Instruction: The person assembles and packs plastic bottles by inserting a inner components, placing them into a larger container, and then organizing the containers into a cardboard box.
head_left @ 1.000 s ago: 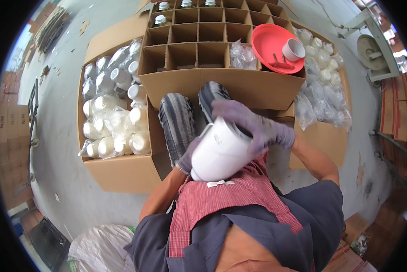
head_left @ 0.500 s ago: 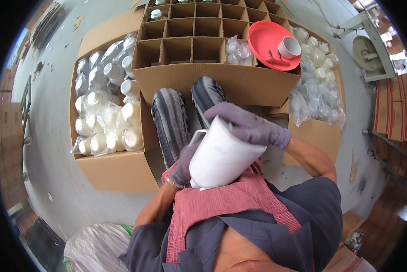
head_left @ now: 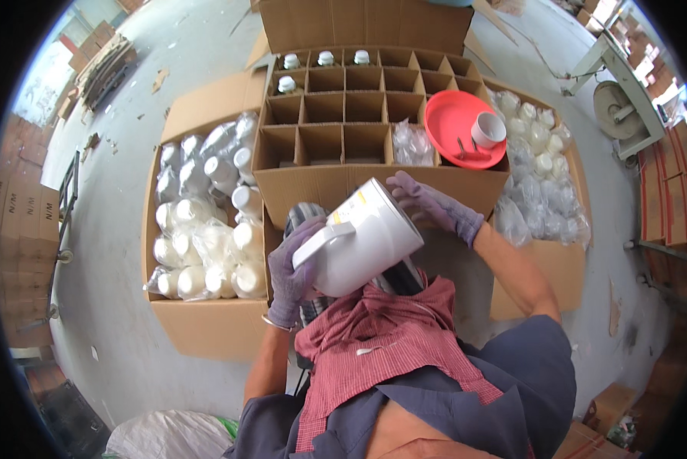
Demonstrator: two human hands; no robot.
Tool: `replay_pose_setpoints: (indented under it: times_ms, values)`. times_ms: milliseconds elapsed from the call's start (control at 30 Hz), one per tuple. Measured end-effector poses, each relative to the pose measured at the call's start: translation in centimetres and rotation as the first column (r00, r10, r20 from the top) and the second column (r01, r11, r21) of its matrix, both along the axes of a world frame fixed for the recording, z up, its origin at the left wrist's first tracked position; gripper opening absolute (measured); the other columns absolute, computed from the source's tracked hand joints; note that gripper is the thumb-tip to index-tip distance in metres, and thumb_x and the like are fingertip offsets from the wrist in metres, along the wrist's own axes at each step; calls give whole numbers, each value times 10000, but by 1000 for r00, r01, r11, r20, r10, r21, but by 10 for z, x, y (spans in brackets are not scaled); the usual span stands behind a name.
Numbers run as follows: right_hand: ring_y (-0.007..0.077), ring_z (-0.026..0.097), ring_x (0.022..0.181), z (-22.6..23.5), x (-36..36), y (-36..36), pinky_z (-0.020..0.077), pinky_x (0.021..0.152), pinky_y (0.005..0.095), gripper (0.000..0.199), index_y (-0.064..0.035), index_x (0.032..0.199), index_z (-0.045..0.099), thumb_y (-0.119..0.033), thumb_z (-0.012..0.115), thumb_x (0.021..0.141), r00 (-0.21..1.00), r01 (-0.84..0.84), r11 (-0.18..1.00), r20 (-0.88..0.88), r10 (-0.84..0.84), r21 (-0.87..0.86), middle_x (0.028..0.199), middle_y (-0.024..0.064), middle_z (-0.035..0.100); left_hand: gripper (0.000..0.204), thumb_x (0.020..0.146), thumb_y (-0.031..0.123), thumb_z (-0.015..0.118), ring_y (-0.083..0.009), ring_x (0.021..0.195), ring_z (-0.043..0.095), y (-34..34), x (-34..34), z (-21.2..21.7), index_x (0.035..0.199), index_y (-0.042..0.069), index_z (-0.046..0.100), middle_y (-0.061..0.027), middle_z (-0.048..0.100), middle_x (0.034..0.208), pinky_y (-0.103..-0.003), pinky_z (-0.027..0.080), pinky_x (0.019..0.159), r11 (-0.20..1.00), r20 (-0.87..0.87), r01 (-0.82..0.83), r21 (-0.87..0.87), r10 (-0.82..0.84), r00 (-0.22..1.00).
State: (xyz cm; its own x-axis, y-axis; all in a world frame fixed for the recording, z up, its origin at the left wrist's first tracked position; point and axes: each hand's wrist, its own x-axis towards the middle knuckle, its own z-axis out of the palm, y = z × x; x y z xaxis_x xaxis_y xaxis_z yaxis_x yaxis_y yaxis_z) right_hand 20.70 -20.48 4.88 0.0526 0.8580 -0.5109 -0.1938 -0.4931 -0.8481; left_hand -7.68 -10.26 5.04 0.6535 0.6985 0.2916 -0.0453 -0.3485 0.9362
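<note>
A smooth white ceramic mug [head_left: 363, 241], rounded with a flat strap handle, lies tilted on its side above the person's lap, its base turned toward the divided carton. The left hand [head_left: 291, 269], in a thin purple glove, wraps its fingers closed around the mug's lower side just under the handle. The right hand [head_left: 433, 205], gloved the same, rests on the mug's base end with its fingers curled loosely over the rim. Below lies a red checked cloth [head_left: 382, 348], soft and wrinkled, spread over dark blue clothing. Just beyond the mug stands a brown corrugated carton [head_left: 343, 130] split by cardboard dividers into square cells; four cells at its far left corner hold white mugs seen from above, and one near cell holds crumpled clear plastic [head_left: 413, 144]. A round red plastic plate [head_left: 460, 128] sits on the carton's right edge, carrying one small white cup [head_left: 488, 130]. To the left, an open box [head_left: 206, 214] is filled with many glossy white mugs in clear bags, too many to count surely. To the right, another box [head_left: 546, 252] holds a heap of bagged white pieces. The floor [head_left: 122, 153] is grey concrete.
</note>
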Motion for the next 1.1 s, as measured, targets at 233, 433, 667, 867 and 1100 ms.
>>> replay_pose_setpoints:
  times_ms: [233,433,667,867,1100]
  values:
    - [207,552,1135,64,-34,14,254,1131,422,589,-26,1118,635,-537,375,987,964,-259,554,246,101,791,1130,117,623,282,889,163,551,-285,976,649,26,7,-15,1103,18,666,-153,674,1061,-353,506,864,993,-238,44,-112,-69,969]
    - [244,591,1107,99,-12,-3,254,1144,454,630,1,1110,651,-580,502,917,948,-233,549,313,-55,803,1156,132,627,302,902,131,558,-261,994,634,0,21,-50,1179,26,612,-146,656,1086,-335,506,878,818,46,250,-519,-265,963]
    - [170,480,1234,36,-45,0,368,1069,337,451,-17,1304,512,-169,673,910,991,126,705,-59,-118,698,1295,88,522,358,916,93,566,-232,1014,616,-10,22,-69,1269,34,548,-139,634,1115,-315,506,895,691,149,208,-692,-145,978]
    - [266,497,1158,34,-63,-17,374,1029,403,461,-68,1249,576,-357,655,898,880,-168,587,389,-272,792,1154,148,540,425,928,62,572,-208,1031,600,4,30,-48,1345,41,493,-133,615,1139,-298,505,909,710,286,54,-702,212,934]
    - [375,386,1325,30,-93,-12,286,1113,498,610,-67,1199,578,-423,788,751,767,-178,232,282,-576,956,1369,187,451,336,953,86,546,-161,1060,537,24,28,-58,1273,8,480,-95,552,1203,-270,437,916,822,116,200,-533,-163,980]
